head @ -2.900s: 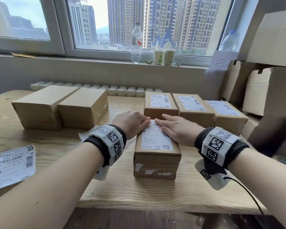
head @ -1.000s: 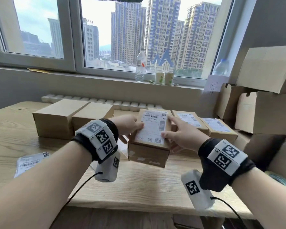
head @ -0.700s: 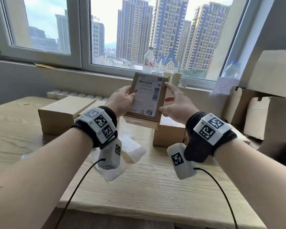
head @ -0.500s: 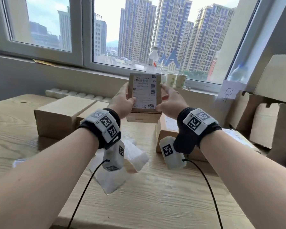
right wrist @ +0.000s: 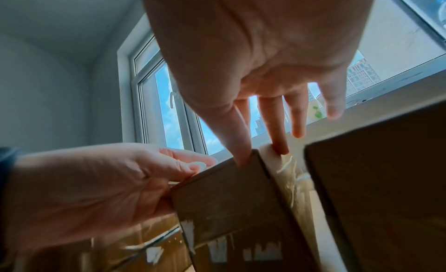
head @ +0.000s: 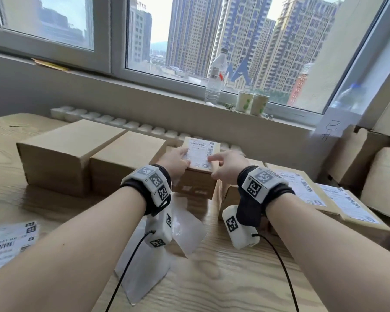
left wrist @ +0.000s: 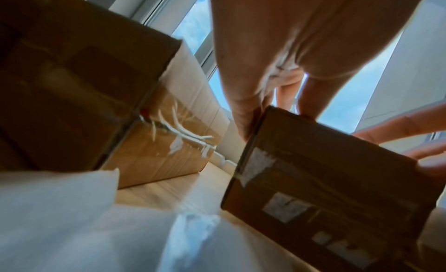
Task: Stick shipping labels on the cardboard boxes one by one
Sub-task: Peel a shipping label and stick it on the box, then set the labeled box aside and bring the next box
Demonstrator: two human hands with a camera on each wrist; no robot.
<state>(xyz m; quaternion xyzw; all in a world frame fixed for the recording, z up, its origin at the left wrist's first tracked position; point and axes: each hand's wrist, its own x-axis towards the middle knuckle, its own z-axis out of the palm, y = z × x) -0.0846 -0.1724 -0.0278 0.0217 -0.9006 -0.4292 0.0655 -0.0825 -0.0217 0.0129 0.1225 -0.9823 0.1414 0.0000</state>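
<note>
- Pale wooden table (head: 212, 278) under a city-view window.
- Left hand (head: 175, 162) grips the labelled brown cardboard box (head: 195, 180) at 9 o'clock.
- Right hand (head: 226, 164) grips it at 3 o'clock.

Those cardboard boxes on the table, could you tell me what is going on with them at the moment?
A person is labelling them one at a time. The left hand and right hand hold a labelled box by its sides, among the other boxes at the back of the wooden table. Two unlabelled boxes stand to its left, and more finished ones lie to its right. Spare shipping labels wait at the left edge, and peeled backing paper lies under the wrists.
</note>
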